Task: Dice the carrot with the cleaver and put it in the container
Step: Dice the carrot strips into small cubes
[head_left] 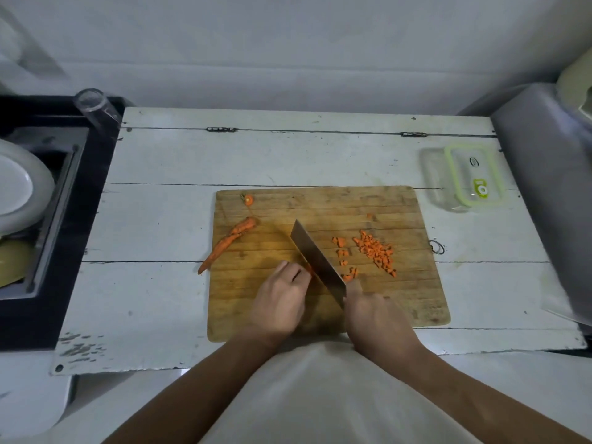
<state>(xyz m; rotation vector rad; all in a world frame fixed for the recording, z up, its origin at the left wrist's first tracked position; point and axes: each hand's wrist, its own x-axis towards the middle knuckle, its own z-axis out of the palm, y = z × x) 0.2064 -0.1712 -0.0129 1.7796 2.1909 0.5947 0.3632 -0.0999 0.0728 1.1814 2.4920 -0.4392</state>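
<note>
A wooden cutting board (400, 302) lies on the white table. My right hand (373, 315) grips the cleaver (317, 259) by its handle, with the blade running diagonally across the board. My left hand (280, 302) presses down on carrot strips (308, 268) right against the blade's left side; they are mostly hidden under my fingers. Diced carrot pieces (374, 251) lie in a loose pile to the right of the blade. A long thin carrot piece (226, 243) lies at the board's left edge. The carrot top (249, 199) sits near the board's far left corner. A clear container (435, 184) stands at the far right, its green-rimmed lid (474, 174) leaning on it.
A black sink (48, 193) with white plates (19, 187) is at the left, with a clear glass (94, 105) on its far corner. A grey appliance (551, 187) borders the table on the right. A white wall runs behind the table.
</note>
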